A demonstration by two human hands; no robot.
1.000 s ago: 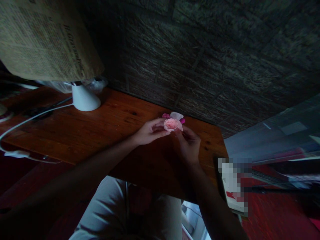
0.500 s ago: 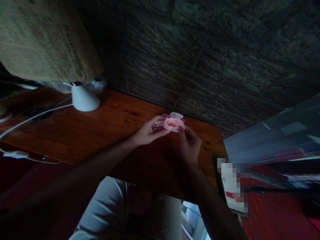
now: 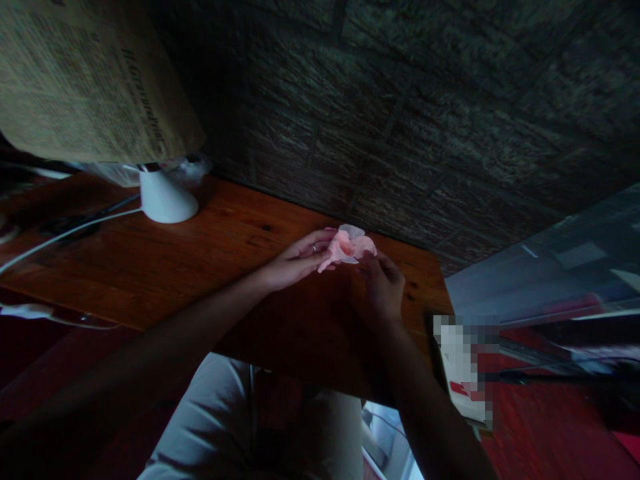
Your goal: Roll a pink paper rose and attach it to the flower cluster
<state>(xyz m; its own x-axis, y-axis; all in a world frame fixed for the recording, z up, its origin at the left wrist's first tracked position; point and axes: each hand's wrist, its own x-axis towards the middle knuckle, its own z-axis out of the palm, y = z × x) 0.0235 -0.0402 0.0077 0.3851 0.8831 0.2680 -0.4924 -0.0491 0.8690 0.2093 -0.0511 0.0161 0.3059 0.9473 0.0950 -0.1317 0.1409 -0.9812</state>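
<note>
A pale pink flower (image 3: 345, 248) with thin, soft-looking petals is held over the far side of the wooden table. Behind its top edge shows a whitish, translucent piece (image 3: 352, 231). My left hand (image 3: 303, 259), with a ring on one finger, is closed on the flower's left side, thumb in front. From the right, my right hand (image 3: 384, 283) pinches a petal between thumb and fingers. Parts of the fingers behind the flower are hidden, and the light is dim.
A lamp with a white base (image 3: 167, 197) and a newsprint-patterned shade (image 3: 100, 87) stands at the left of the table (image 3: 220, 220). Its white cord (image 3: 70, 230) runs left. A dark brick-patterned wall (image 3: 320, 133) rises behind. A pale, partly pixelated object (image 3: 463, 373) is at the right edge.
The flower's petals have spread from a rounded cup into a looser, wider shape. One petal now hangs at lower left. My right hand has shifted slightly right; my left stays almost in place.
</note>
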